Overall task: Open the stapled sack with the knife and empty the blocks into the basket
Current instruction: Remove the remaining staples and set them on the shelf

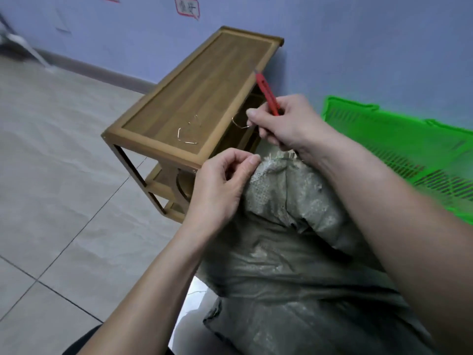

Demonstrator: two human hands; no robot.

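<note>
A grey-green woven sack [294,252] stands in front of me, its folded top edge frayed. My left hand [220,185] pinches that top edge at its left corner. My right hand [286,124] hovers just above the sack's top and grips a red utility knife [266,93] whose far end points up and away. A bent metal staple [239,123] hangs at the fingertips of my right hand. A green slatted plastic basket [399,144] lies on the floor to the right of the sack. No blocks are visible.
A low wooden table [194,98] stands against the blue wall just beyond the sack, with loose pulled staples [185,135] lying on its near end. Pale tiled floor [64,175] spreads to the left.
</note>
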